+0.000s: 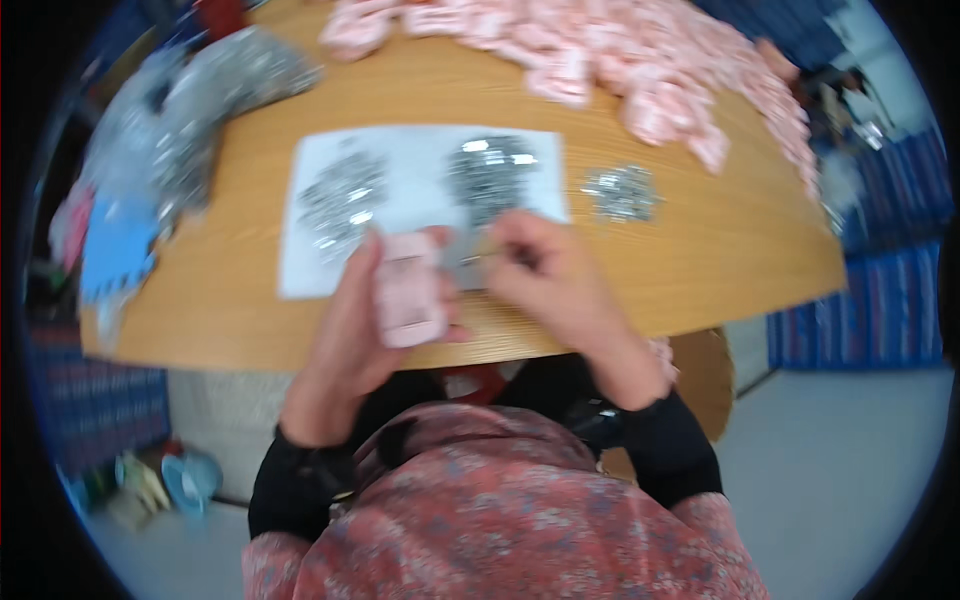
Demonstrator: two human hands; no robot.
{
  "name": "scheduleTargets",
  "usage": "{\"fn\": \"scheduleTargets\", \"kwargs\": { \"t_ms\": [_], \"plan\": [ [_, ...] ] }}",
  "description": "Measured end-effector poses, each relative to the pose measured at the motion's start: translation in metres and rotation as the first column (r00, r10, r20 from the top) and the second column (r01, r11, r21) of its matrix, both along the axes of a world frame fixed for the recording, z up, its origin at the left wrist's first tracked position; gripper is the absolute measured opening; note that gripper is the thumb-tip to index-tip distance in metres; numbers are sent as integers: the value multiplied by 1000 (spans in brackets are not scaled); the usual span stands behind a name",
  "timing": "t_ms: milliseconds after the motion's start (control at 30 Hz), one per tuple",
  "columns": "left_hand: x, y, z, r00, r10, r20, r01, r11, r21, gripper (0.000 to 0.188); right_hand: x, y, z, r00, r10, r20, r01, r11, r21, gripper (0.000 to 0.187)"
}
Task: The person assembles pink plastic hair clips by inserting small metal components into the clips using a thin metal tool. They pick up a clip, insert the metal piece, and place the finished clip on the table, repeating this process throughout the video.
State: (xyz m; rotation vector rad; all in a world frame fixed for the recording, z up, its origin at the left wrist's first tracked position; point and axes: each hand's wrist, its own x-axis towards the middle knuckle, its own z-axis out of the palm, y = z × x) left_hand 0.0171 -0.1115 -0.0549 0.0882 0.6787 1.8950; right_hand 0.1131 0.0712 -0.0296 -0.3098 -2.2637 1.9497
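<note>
Here, the left hand [350,312] curls round a pink case [410,290] beside the right hand [538,262], bent but too blurred to tell any hold, near silvery pieces [490,185] on white paper [415,160]: seemingly part-picking, calling for fine fingertip control.

Wooden table [720,250], white sheet [415,150], pink pieces [655,75], silvery pile [623,192]

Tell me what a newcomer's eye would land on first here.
Probably the heap of pink pieces across the far side of the wooden table. Next, three piles of shiny silvery bits: two on the white sheet, one right of it. Nearer, the left hand holds a pink oblong piece.
</note>
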Motion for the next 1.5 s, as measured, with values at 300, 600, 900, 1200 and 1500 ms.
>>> {"fn": "scheduleTargets", "kwargs": {
  "t_ms": [300,600,900,1200,1500],
  "plan": [
    [8,-6,-17,990,-78,115,67,993,95,69,-2,-26,13,997,-12,-70,30,967,251,9],
    [10,-2,-11,985,-71,157,67,997,28,66,-7,-28,4,979,53,-195,59,847,528,11],
    [12,4,-4,994,-101,49,108,978,-180,65,-7,-28,4,975,119,-186,57,680,731,13],
    [10,3,-8,990,-124,62,133,976,-175,64,0,-19,4,988,73,-139,28,791,612,14],
    [18,6,-8,992,-119,-37,111,978,-177,64,9,-15,-2,983,30,183,-38,999,36,16]
  ]
}}
